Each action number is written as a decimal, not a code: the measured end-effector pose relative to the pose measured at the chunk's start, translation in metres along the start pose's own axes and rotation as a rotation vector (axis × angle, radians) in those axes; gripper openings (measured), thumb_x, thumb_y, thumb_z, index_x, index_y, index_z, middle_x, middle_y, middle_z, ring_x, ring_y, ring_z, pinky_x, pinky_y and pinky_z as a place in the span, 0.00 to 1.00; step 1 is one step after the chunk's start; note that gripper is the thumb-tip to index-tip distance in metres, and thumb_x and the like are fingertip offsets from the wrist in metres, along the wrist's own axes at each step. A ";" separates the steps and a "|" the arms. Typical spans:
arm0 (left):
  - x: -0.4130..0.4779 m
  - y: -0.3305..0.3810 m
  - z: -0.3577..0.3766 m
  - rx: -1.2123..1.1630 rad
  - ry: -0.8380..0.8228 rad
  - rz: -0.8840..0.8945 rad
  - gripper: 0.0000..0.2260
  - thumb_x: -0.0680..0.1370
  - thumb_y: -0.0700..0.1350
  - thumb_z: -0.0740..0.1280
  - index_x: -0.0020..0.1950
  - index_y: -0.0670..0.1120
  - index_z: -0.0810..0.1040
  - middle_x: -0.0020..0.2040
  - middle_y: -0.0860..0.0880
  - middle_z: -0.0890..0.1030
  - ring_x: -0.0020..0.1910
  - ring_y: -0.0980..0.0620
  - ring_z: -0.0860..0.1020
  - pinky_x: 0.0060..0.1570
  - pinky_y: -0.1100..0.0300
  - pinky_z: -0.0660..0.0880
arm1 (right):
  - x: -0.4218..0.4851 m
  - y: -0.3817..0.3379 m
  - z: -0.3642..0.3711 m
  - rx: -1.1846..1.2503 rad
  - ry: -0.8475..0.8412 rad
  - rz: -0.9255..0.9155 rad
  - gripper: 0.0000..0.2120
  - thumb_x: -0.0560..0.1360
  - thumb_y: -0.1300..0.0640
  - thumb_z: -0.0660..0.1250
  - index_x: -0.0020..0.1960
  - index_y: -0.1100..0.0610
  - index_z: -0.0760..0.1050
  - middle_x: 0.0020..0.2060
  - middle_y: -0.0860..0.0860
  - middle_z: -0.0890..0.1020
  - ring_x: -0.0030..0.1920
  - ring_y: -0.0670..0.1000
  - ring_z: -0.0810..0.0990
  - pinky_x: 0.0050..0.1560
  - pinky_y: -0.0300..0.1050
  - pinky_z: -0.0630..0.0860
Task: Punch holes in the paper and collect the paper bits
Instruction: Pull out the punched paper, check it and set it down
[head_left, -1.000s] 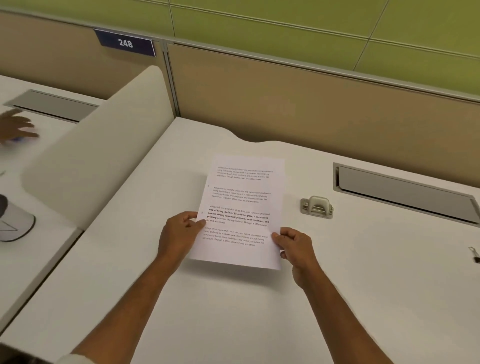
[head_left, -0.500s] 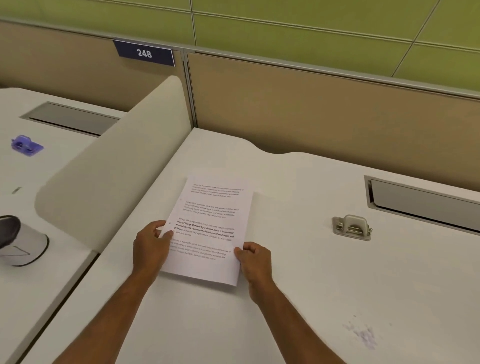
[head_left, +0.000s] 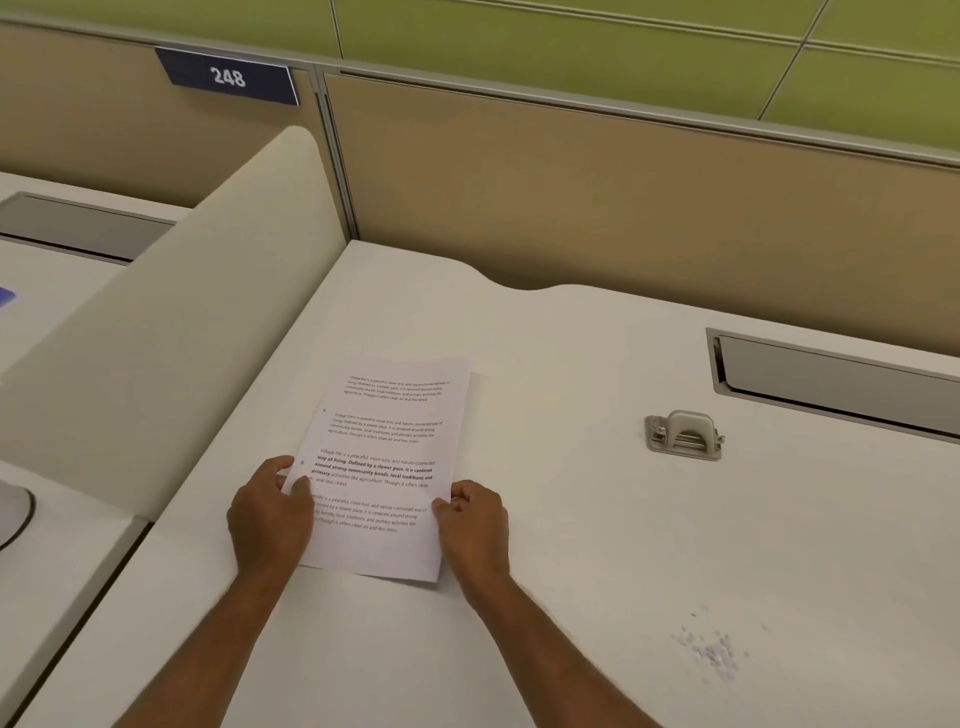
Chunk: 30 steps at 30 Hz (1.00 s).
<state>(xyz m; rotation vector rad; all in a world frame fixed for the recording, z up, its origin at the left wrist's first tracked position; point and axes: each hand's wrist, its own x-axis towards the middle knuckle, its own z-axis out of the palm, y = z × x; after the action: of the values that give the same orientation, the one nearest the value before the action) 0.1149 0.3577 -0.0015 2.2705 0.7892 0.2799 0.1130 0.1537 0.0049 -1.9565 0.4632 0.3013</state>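
Observation:
A printed white paper (head_left: 384, 457) lies on the white desk (head_left: 571, 519) in front of me, with small holes along its left margin. My left hand (head_left: 267, 514) grips its left edge, thumb on top of the sheet. My right hand (head_left: 475, 525) pinches the right edge near the lower corner. A beige metal hole punch (head_left: 684, 435) stands on the desk to the right, away from both hands. A scatter of small white paper bits (head_left: 711, 649) lies on the desk at the lower right.
A curved cream divider (head_left: 171, 332) separates this desk from the neighbouring one on the left. A grey cable tray lid (head_left: 841, 384) is set into the desk at the back right. Tan partition panels rise behind.
The paper and both hands have come down and leftward, closer to the desk surface. The view has shifted, bringing the paper bits into sight at the lower right.

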 end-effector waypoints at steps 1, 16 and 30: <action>0.000 -0.001 0.001 0.008 0.004 0.006 0.13 0.78 0.37 0.68 0.62 0.39 0.79 0.55 0.37 0.84 0.54 0.35 0.80 0.57 0.43 0.75 | 0.000 -0.001 0.000 -0.034 0.003 -0.004 0.13 0.75 0.59 0.68 0.34 0.53 0.69 0.25 0.45 0.72 0.28 0.46 0.68 0.34 0.40 0.68; 0.005 -0.016 0.010 0.091 0.048 0.071 0.14 0.76 0.36 0.68 0.62 0.38 0.79 0.54 0.36 0.83 0.53 0.33 0.79 0.57 0.38 0.76 | -0.010 -0.006 0.002 -0.418 0.000 -0.176 0.28 0.80 0.52 0.64 0.77 0.53 0.58 0.58 0.53 0.82 0.59 0.56 0.80 0.60 0.49 0.73; 0.003 -0.020 0.007 0.280 0.103 0.199 0.16 0.75 0.34 0.70 0.63 0.37 0.78 0.52 0.32 0.78 0.52 0.31 0.74 0.52 0.37 0.72 | -0.010 -0.006 0.007 -0.652 -0.048 -0.285 0.23 0.82 0.47 0.58 0.75 0.53 0.62 0.57 0.54 0.82 0.58 0.56 0.80 0.59 0.50 0.73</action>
<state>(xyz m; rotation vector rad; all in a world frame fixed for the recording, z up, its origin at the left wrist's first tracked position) 0.1106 0.3674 -0.0203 2.6226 0.6892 0.4032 0.1066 0.1643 0.0111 -2.6051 0.0399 0.3413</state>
